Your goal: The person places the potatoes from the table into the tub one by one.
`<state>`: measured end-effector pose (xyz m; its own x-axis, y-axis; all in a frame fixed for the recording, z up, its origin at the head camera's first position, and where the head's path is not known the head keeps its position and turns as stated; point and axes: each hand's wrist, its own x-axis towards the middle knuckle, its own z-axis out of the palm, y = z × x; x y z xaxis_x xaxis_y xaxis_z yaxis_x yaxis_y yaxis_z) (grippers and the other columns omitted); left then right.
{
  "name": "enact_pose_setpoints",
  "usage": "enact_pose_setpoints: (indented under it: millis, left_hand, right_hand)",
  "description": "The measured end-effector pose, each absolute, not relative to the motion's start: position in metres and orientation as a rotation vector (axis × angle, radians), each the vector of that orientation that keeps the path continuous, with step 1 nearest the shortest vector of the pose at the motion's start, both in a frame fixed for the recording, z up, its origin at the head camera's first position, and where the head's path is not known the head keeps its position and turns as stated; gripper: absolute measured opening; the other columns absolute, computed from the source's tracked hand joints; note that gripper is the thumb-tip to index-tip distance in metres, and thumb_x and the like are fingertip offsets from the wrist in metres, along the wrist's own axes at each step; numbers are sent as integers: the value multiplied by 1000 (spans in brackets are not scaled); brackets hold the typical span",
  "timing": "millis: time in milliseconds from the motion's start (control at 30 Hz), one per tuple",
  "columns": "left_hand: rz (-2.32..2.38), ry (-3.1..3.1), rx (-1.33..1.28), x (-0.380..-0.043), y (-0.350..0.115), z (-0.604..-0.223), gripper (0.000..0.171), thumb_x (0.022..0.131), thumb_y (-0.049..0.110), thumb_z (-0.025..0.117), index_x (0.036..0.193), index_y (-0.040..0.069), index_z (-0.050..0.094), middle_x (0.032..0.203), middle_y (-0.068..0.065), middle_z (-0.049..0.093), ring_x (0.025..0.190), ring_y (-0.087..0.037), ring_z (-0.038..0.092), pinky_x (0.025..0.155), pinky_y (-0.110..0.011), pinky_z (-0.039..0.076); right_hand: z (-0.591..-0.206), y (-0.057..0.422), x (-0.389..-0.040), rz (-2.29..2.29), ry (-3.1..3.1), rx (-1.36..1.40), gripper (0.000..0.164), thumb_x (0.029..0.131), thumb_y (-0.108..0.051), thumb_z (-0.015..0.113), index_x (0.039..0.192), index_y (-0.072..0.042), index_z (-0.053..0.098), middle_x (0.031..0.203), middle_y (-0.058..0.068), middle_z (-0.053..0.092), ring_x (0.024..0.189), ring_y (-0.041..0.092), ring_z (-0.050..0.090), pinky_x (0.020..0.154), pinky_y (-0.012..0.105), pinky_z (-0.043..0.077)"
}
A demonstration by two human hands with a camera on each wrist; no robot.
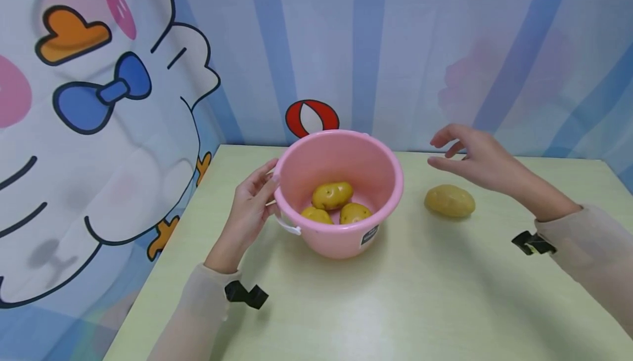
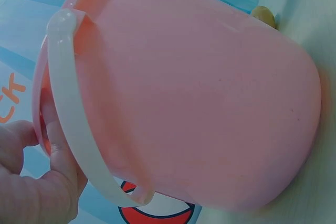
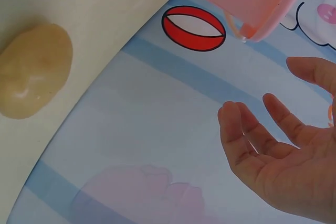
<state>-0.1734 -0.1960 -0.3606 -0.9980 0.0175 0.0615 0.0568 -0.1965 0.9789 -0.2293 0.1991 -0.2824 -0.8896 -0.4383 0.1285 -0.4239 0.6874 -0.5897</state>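
Observation:
A pink bucket stands on the table, tipped slightly so its inside shows in the head view. Three potatoes lie at its bottom. My left hand pinches the bucket's left rim between thumb and fingers. In the left wrist view the white handle hangs down against the bucket's side, beside those fingers. To the right of the bucket, a single potato lies on the table. Just above and behind it hovers my right hand, fingers parted and loosely bent, holding nothing and not touching the potato.
The pale table ends at the back against a blue striped cloth. On the left hangs a cloth printed with a large white cartoon duck. Black straps sit at both wrists.

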Motion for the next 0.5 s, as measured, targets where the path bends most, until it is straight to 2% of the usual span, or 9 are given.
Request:
enact_pose_setpoints:
  millis: [333, 500]
  left_hand:
    - [-2399, -1985, -84, -174, -196, -362, 47, 104, 16, 56, 149, 11, 46, 123, -18, 48, 93, -20, 60, 71, -19, 57]
    - [-2407, -1975, -88, -174, -196, -361, 47, 104, 15, 56, 149, 11, 46, 123, -19, 48, 93, -21, 61, 71, -20, 57]
  right_hand:
    - [-296, 212, -238, -915, 2877, -732, 42, 95, -21, 70, 125, 4, 56, 123, 21, 59, 103, 35, 60, 77, 45, 56]
    - [-307, 219, -243, -879, 2865, -753, 43, 95, -22, 70, 125, 4, 56, 122, 21, 59, 106, 38, 58, 82, 50, 54]
